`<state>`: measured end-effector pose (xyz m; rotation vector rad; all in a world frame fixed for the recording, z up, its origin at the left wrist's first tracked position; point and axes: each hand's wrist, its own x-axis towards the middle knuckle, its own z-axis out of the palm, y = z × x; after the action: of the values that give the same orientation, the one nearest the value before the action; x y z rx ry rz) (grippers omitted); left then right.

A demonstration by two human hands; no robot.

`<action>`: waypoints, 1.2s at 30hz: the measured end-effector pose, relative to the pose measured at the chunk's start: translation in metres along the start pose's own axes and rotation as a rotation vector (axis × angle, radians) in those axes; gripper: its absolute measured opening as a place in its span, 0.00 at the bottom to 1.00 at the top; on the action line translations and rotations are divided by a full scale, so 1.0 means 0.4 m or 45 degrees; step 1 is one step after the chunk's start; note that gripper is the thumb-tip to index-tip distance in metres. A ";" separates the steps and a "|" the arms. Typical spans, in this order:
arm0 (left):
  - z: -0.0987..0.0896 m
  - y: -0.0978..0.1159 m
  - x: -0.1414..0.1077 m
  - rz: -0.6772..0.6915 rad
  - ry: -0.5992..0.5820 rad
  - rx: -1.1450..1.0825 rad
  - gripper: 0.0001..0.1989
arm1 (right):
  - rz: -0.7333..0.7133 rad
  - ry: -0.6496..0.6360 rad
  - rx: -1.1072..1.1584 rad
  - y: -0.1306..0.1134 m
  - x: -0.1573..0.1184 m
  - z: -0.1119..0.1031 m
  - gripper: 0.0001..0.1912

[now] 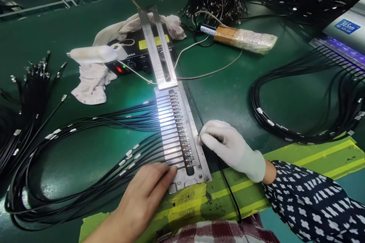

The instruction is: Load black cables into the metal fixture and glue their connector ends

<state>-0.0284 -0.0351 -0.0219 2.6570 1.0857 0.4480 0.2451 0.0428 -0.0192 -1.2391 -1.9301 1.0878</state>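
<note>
A flat metal fixture (168,133) lies before me, with a row of black cables (139,115) laid side by side across it. Their small connector ends (182,136) line up over a dark slot. My left hand (148,184), bare, is closed at the fixture's near left edge, thumb and fingertips at the nearest cable. My right hand (225,142) wears a white glove; its fingers are pinched together against the long side bar (194,129) of the fixture. A slotted metal cover (156,49) stands raised at the far end.
Behind stand a black control box (145,59), a white cloth (91,81) and a white bottle (92,54). A wrapped tool (245,38) lies beyond. Cable bundles lie at left (31,95) and right (256,102), near a 365nm lamp unit (346,26). Yellow-green tape (185,207) covers the table edge.
</note>
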 end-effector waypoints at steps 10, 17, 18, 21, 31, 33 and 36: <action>0.009 0.013 -0.010 0.003 0.014 0.107 0.24 | -0.022 -0.002 -0.091 -0.002 0.012 0.002 0.16; 0.017 0.026 0.078 0.155 -0.020 0.219 0.20 | -0.065 0.032 -0.112 0.005 0.008 0.006 0.18; 0.021 0.029 0.086 0.156 -0.024 0.253 0.19 | -0.066 0.029 -0.113 0.005 0.007 0.007 0.18; 0.026 0.034 0.096 0.124 -0.027 0.304 0.18 | -0.072 0.034 -0.111 0.003 0.006 0.006 0.17; 0.010 0.057 0.006 -0.044 0.096 -0.035 0.13 | -0.091 0.166 -0.097 0.017 0.013 0.019 0.07; 0.014 0.062 0.001 -0.075 0.106 -0.071 0.12 | -0.092 0.190 -0.120 0.024 0.018 0.027 0.08; 0.016 0.054 0.002 -0.129 0.154 -0.049 0.10 | -0.106 0.186 -0.138 0.029 0.020 0.031 0.08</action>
<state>-0.0117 -0.0502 -0.0208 2.5565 1.2270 0.6094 0.2370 0.0489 -0.0347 -1.2478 -1.9317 0.8373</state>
